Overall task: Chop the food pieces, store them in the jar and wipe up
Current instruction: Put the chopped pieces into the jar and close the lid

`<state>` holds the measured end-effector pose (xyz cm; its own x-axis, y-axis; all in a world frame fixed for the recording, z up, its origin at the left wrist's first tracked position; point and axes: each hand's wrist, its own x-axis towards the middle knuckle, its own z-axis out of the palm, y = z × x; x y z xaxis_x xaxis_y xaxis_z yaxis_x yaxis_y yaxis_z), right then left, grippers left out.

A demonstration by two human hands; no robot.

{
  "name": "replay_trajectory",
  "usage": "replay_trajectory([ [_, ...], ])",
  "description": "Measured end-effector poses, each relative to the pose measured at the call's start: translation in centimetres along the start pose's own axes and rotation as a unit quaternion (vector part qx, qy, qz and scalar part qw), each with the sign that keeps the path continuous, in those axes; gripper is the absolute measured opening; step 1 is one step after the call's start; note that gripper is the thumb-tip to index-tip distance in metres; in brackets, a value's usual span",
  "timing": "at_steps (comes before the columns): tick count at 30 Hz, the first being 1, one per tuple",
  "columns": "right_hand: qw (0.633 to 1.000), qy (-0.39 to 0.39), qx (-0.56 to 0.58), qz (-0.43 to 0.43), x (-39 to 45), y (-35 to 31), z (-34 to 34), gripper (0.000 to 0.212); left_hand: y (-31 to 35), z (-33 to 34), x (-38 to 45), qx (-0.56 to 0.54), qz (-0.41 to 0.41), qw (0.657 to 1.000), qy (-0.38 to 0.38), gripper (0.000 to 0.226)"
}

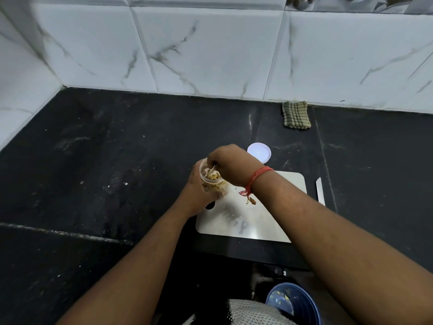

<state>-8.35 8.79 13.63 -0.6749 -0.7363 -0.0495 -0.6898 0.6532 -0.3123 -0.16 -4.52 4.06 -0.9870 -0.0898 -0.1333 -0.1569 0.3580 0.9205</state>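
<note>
Jar (212,178), nearly full of chopped pieces, is tilted at the board's (269,221) far-left corner. Left hand (199,195) grips its wall; right hand (230,164) fingertips pinch pieces at the mouth. Advise holding the jar steady and releasing low. Lid (259,152) lies just beyond the board.

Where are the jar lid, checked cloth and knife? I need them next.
jar lid (259,152), head view, middle of its top.
checked cloth (296,115), head view, centre of the fold.
knife (320,190), head view, mid-blade.
</note>
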Motion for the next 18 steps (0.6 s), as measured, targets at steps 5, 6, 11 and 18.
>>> replay_trajectory([
  [5, 0.999, -0.01, -0.039, -0.018, 0.3, -0.2, 0.2, 0.045, -0.1, -0.1, 0.0, 0.004, -0.012, 1.0, -0.005, 0.094],
  [6, 0.999, -0.007, -0.037, -0.021, 0.3, -0.1, 0.3, 0.045, -0.2, -0.1, 0.0, 0.004, -0.012, 1.0, -0.004, 0.095],
  [11, 0.999, 0.042, 0.023, -0.016, 0.0, 0.6, 0.4, 0.038, -0.4, 0.0, 0.1, -0.006, -0.004, 1.0, -0.002, 0.093],
  [18, 0.973, 0.113, 0.133, 0.148, -5.3, 6.2, 3.5, 0.025, -0.6, 0.0, 0.2, -0.007, -0.006, 1.0, 0.012, 0.097],
])
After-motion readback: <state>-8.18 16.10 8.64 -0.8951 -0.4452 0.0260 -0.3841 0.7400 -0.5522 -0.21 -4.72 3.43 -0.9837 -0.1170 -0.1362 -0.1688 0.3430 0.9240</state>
